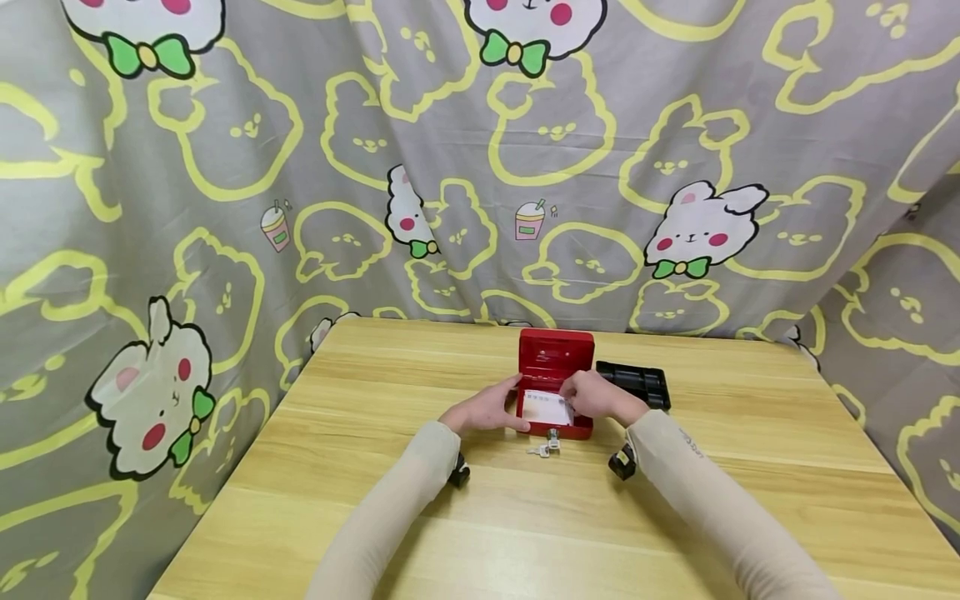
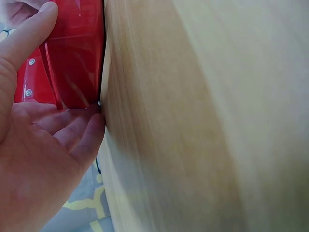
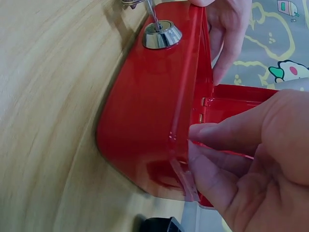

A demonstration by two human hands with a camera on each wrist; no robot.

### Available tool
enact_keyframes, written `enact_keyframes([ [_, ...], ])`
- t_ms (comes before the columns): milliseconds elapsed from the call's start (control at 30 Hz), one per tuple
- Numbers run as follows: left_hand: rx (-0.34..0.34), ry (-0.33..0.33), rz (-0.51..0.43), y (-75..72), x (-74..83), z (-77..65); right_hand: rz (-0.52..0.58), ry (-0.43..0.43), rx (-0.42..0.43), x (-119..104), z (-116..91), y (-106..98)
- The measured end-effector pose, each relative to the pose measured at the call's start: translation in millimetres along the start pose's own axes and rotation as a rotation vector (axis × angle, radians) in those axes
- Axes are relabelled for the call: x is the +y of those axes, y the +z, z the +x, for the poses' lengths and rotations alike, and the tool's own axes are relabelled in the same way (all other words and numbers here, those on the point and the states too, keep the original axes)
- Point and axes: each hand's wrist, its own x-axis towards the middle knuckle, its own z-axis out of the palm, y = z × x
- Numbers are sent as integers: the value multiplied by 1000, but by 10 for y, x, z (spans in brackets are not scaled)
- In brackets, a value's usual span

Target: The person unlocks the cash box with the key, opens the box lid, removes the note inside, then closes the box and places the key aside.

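Observation:
A red metal cash box (image 1: 557, 339) stands on the table with its lid raised at the back. My left hand (image 1: 487, 407) holds the box's left end, thumb at the front corner and fingers along the side; the left wrist view shows this hand (image 2: 53, 130) against the red wall. Inside the box lies a white sheet (image 1: 542, 408) with small print. My right hand (image 1: 596, 393) reaches over the right end, thumb and fingers drawn together inside the rim. The right wrist view hides its fingertips (image 3: 198, 131) behind the front wall. Whether they pinch anything is unclear.
A key sits in the round silver lock (image 3: 161, 35) on the box's front, with more keys (image 1: 544, 451) hanging onto the table. A black compartmented tray (image 1: 637, 383) lies behind the box to the right. A patterned curtain (image 1: 450, 275) hangs behind the wooden table (image 1: 480, 533).

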Motion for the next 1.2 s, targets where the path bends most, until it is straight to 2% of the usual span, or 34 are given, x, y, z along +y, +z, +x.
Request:
enact_keyframes([
  [100,-4,2,-14,4,-5,6,57,10,-19,22,6,22],
  [433,-2,-18,-11,-14,19,-3,275,56,2,41,-7,44],
  [733,-8,-25,2,-20,17,0,243,82,41,8,-14,44],
  [833,-8,-22,3,-22,13,0,275,97,74,13,-15,60],
  [967,-9,-23,8,-23,12,-2,371,133,127,44,-11,90],
  [1067,-12,-23,10,-19,11,-3,485,176,156,69,1,111],
  [1200,-14,-17,7,-8,11,-3,608,229,146,84,23,126],
])
